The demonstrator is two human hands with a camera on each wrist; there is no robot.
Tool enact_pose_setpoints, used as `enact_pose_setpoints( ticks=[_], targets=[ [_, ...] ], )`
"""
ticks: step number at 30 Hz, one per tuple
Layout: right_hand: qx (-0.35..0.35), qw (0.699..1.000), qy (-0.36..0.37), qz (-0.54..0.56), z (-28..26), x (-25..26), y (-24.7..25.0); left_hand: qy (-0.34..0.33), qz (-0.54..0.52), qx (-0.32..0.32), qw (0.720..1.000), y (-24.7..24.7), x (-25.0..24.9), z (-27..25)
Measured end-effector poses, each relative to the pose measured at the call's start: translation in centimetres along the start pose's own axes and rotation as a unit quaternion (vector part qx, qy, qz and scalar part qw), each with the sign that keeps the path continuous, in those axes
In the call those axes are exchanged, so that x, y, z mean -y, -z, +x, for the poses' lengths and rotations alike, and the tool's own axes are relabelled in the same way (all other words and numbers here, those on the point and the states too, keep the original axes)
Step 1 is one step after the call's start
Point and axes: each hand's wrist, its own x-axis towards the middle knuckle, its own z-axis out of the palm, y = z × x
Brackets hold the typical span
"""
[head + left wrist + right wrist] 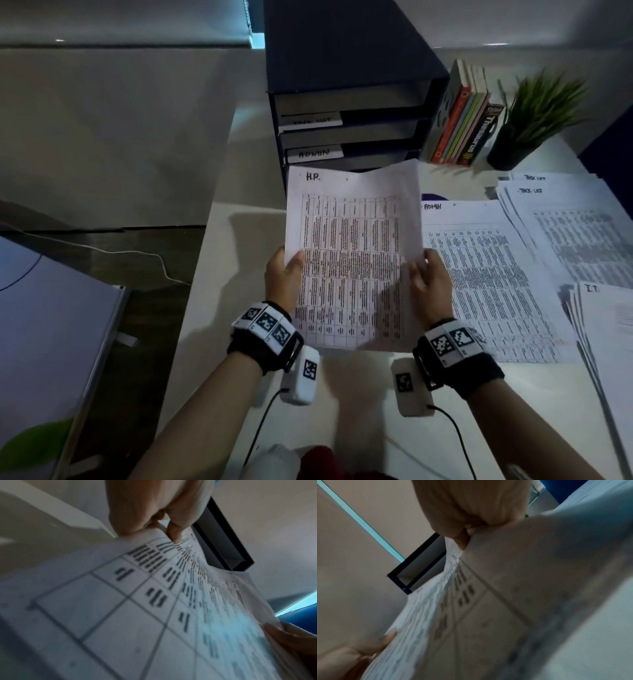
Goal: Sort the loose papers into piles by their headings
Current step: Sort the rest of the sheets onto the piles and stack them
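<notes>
Standing over white desk [219, 274], person holding HR sheet [352, 253] upright above it, ADMIN pile [493, 274] lying just right. Sheet looking light, floppy, top edge bowing; side grips at mid-height suiting it. Left hand [282, 274] and right hand [428, 277] each pinching one edge, thumbs in front.

The table text on the H.R. sheet [349, 260] is blurring out, unreadable. The I.T. pile [606, 329] is getting cut off at the right edge, and both wrist views are smearing badly.
</notes>
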Motion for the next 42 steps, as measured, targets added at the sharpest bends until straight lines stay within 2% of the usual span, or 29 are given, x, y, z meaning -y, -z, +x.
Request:
enact_pose_setpoints(
  ticks=[3,6,9,12,16,18,21,26,28,31,35,38,42],
  targets=[
    [0.028,0.999,-0.031,-0.031,2.3,-0.4,-0.5,0.055,0.013,-0.015,0.998,-0.9,-0.4,1.7],
    [0.039,0.996,-0.080,-0.005,4.3,-0.2,-0.5,0.073,0.005,-0.026,0.997,-1.5,-0.8,3.5],
    [0.082,0.989,-0.119,0.018,5.5,-0.2,0.5,0.080,0.000,-0.051,0.995,-2.1,-0.8,5.1],
    [0.132,0.973,-0.168,0.084,5.0,-0.5,1.6,0.121,-0.025,-0.068,0.990,-2.6,-1.3,6.9],
    [0.188,0.957,-0.198,0.097,4.3,-1.0,1.7,0.141,-0.018,-0.068,0.987,-3.3,-1.5,9.8],
    [0.170,0.955,-0.207,0.127,4.9,-0.8,1.3,0.160,-0.029,-0.060,0.985,-3.6,-2.0,10.9],
    [0.091,0.956,-0.219,0.175,6.8,-0.3,0.7,0.204,-0.044,-0.045,0.977,-4.1,-3.1,12.6],
    [-0.034,0.946,-0.232,0.224,11.6,0.0,-0.2,0.260,-0.025,0.055,0.964,-5.4,-2.6,15.8],
    [-0.047,0.941,-0.237,0.239,13.1,0.4,-0.9,0.257,-0.020,0.069,0.964,-5.9,-1.3,17.1],
    [-0.043,0.940,-0.241,0.240,15.3,0.5,-2.2,0.243,-0.016,0.077,0.967,-5.3,-3.9,15.3],
    [-0.047,0.945,-0.232,0.227,17.7,1.3,-4.3,0.240,-0.028,0.070,0.968,-4.2,-5.1,15.2],
    [-0.085,0.951,-0.216,0.205,19.0,1.7,-5.8,0.187,-0.033,0.041,0.981,-4.6,-5.7,15.5],
    [-0.122,0.973,-0.184,0.070,19.8,1.3,-7.6,0.144,-0.010,-0.010,0.990,-5.6,-6.4,16.0]
  ],
)
